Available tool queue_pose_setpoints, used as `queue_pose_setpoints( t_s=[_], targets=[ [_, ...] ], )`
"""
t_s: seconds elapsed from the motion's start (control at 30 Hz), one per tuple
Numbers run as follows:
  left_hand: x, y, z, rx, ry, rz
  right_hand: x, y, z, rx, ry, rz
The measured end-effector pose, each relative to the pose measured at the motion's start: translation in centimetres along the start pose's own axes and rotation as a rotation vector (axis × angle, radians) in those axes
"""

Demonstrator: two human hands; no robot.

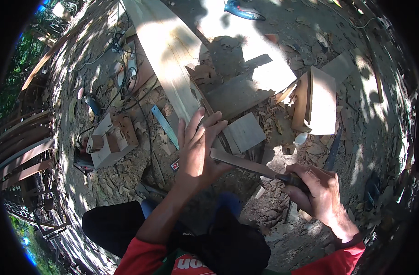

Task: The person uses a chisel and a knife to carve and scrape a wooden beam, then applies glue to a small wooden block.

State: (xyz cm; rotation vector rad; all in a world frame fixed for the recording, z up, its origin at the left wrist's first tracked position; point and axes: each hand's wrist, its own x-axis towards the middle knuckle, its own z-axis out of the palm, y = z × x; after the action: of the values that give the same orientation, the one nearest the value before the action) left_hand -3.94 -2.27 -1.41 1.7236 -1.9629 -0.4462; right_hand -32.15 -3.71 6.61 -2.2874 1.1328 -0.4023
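Observation:
My left hand [198, 149] lies with its fingers spread over the near end of a long, pale wooden plank [175, 55]. The plank runs away from me toward the upper left. Closed around the dark handle of a flat metal hand tool [246, 163] is my right hand [315, 189]. I cannot tell whether the tool is a chisel or a file. Its blade points left, and its end comes close to my left palm and thumb. Whether the blade touches the plank is hidden. Beside the plank's near end sits a pale square wood block [245, 132].
A wide board [241, 94] and an upright wooden piece [323, 103] lie ahead on the right. Shavings cover the ground. At left are cables [150, 137], a pale flat strip [165, 126] and cut wood blocks [111, 142]. A blue power tool [243, 11] lies at the far side.

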Motion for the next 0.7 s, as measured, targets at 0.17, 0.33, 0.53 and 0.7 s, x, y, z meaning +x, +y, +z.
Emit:
queue_pose_setpoints(
  t_s=[0.17,0.33,0.53,0.7],
  targets=[
    [0.4,0.6,-0.2,0.022,-0.035,-0.037,-0.3,-0.2,-0.2,-0.261,-0.095,0.05],
    [0.4,0.4,-0.3,0.034,-0.025,-0.011,-0.5,0.1,-0.2,-0.056,-0.063,0.028],
    [0.5,0.6,-0.3,0.037,-0.013,-0.007,-0.1,-0.6,-0.8,-0.131,-0.167,0.147],
    [0.5,0.8,-0.1,0.057,-0.008,-0.007,0.3,0.2,-0.2,-0.215,-0.263,0.185]
  ],
)
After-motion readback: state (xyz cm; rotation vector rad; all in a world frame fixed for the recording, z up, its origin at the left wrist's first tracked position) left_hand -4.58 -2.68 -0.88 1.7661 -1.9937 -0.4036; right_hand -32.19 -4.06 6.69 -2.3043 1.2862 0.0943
